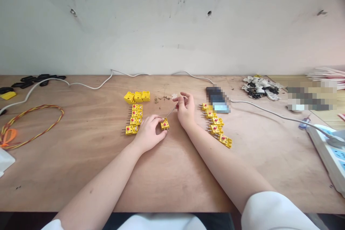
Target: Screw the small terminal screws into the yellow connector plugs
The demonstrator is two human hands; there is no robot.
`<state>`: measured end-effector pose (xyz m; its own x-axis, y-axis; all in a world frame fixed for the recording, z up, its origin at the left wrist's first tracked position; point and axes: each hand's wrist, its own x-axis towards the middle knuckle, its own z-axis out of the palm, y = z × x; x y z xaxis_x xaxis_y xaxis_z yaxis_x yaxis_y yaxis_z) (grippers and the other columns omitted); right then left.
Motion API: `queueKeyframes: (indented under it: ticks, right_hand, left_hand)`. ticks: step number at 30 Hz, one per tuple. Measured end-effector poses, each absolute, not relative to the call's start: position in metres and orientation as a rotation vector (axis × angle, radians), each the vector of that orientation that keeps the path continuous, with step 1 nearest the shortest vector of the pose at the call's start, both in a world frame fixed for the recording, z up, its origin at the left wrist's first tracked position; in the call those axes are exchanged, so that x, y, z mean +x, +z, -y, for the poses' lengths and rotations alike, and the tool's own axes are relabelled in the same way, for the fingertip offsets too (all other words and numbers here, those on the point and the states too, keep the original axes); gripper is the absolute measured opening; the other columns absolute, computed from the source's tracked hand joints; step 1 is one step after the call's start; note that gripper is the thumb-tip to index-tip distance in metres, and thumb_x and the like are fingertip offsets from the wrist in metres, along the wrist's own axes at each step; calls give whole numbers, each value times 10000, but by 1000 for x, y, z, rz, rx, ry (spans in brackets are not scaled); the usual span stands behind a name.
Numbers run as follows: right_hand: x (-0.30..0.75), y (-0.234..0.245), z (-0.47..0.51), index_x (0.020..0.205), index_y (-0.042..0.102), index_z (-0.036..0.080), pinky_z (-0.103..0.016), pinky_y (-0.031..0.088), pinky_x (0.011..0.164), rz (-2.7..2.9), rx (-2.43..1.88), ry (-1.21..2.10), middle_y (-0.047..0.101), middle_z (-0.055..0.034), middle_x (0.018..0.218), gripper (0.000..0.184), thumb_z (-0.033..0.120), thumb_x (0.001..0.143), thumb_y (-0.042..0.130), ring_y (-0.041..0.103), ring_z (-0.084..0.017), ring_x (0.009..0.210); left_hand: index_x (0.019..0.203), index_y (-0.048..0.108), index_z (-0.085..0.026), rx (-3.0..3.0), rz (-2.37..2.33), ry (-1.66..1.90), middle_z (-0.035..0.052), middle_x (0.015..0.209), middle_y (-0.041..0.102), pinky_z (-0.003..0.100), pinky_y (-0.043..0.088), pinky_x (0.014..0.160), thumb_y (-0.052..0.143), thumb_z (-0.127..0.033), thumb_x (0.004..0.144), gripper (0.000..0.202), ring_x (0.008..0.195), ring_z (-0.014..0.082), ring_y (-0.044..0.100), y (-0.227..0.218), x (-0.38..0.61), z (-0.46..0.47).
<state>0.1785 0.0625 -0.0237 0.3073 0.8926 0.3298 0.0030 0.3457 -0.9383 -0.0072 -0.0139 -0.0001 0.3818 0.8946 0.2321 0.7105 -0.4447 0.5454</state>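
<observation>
Left hand [148, 133]: curled, fingertips holding a yellow plastic two-pin thermocouple plug [164, 124] on a light-brown plywood bench [81, 172]. Right hand [185, 109]: closed pinch on a slim steel screwdriver [170, 112], tip at the plug. Plug lies between two columns of matching yellow plugs [135, 114].

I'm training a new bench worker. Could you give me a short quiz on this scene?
1. Which hand pinches the slim screwdriver?
2. True or false: the fingers of the left hand touch the yellow connector at the screwdriver's tip.
3. How many connectors are in the line of pinned yellow connectors to the right of the hands?

Key:
1. The right hand
2. True
3. Five
</observation>
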Motion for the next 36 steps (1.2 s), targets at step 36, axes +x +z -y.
queueKeyframes:
  ticks: [36]
  right_hand:
    - [186, -36, -82, 1067, 559, 222, -226, 483, 534, 847, -1032, 981, 724, -22, 832, 355, 510, 883, 653, 598, -107, 586]
  left_hand:
    - [1201, 605, -257, 2282, -1404, 708, 52, 1223, 616, 455, 453, 1035, 694, -313, 854, 362, 1201, 281, 572, -2, -12, 13]
